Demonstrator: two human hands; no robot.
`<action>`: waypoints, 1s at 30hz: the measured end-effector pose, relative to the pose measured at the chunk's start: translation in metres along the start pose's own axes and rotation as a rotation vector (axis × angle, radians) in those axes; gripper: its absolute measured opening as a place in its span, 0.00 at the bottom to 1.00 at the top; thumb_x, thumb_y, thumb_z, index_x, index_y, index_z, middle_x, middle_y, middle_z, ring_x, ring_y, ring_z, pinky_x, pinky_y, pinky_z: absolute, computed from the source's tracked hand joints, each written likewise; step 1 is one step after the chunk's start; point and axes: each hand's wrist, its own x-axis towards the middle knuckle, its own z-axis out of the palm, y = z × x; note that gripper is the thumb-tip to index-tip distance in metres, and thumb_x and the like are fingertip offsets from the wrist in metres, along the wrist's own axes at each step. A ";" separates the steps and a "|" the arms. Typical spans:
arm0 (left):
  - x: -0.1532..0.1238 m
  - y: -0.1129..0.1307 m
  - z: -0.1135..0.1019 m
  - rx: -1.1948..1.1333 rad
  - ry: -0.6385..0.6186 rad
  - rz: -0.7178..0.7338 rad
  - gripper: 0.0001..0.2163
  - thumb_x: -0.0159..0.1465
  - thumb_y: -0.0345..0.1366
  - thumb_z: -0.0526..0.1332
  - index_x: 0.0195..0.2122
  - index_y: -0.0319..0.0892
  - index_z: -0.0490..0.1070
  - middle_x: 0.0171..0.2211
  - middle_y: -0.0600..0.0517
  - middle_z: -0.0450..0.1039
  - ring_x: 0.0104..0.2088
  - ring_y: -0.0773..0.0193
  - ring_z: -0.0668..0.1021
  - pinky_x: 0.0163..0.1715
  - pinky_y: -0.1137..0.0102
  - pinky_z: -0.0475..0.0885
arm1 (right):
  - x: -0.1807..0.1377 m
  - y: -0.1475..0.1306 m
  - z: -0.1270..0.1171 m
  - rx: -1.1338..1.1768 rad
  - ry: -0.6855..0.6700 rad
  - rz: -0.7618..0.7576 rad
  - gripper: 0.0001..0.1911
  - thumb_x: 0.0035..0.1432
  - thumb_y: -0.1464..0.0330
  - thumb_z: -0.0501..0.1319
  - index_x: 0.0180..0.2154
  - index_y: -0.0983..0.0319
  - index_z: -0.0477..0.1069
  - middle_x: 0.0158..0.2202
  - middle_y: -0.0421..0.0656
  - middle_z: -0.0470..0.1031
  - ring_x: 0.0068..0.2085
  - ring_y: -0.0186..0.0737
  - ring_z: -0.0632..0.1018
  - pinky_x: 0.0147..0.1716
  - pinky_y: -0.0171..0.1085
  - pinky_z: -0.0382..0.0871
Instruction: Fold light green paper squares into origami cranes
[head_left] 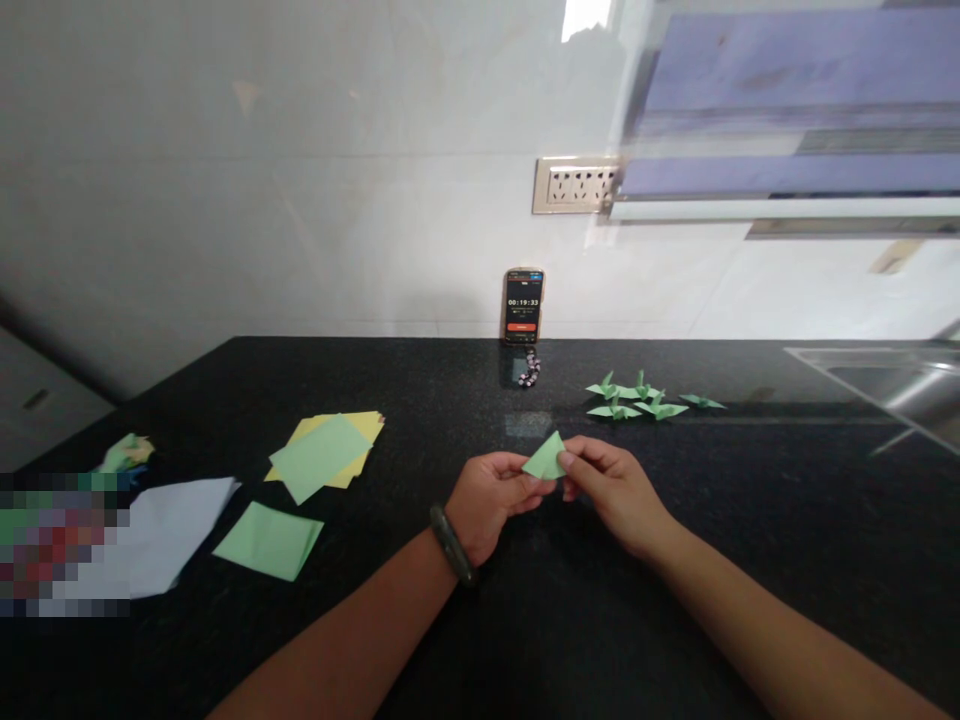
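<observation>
A small piece of folded green paper (546, 457) is held up between both hands, just above the dark counter. My left hand (499, 492), with a dark bangle (452, 545) at the wrist, pinches its lower left side. The thumb and fingers of my right hand (611, 490) grip its right edge. The paper shows a pointed top, and its lower edge is partly covered by fingertips. Beyond my right hand stand several folded green paper cranes (615, 410) in a loose group.
On the left lie green and yellow paper squares (322, 455), a creased green sheet (270, 540) and white paper (176, 535). A phone (523, 307) showing a timer leans against the wall, its beaded strap (530, 370) on the black counter (420, 640). A sink (892, 385) is at right.
</observation>
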 end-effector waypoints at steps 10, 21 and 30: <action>0.002 0.000 -0.001 0.061 -0.036 0.040 0.13 0.55 0.41 0.62 0.33 0.33 0.73 0.32 0.45 0.76 0.30 0.67 0.78 0.28 0.77 0.70 | -0.001 0.000 -0.003 -0.058 -0.010 -0.062 0.16 0.57 0.59 0.54 0.25 0.63 0.67 0.19 0.37 0.64 0.23 0.32 0.66 0.26 0.33 0.61; 0.001 0.004 0.000 0.040 -0.053 -0.030 0.15 0.59 0.42 0.57 0.34 0.32 0.71 0.28 0.45 0.75 0.26 0.68 0.78 0.22 0.80 0.69 | 0.000 0.004 -0.003 0.000 -0.032 -0.066 0.16 0.57 0.59 0.54 0.24 0.64 0.67 0.19 0.38 0.65 0.23 0.31 0.66 0.26 0.33 0.61; -0.001 0.005 0.000 0.021 -0.047 -0.031 0.15 0.58 0.43 0.59 0.33 0.33 0.72 0.27 0.46 0.76 0.25 0.68 0.78 0.22 0.79 0.69 | -0.002 -0.002 -0.002 0.011 -0.030 -0.042 0.15 0.53 0.58 0.58 0.27 0.63 0.70 0.19 0.38 0.66 0.22 0.32 0.67 0.25 0.33 0.62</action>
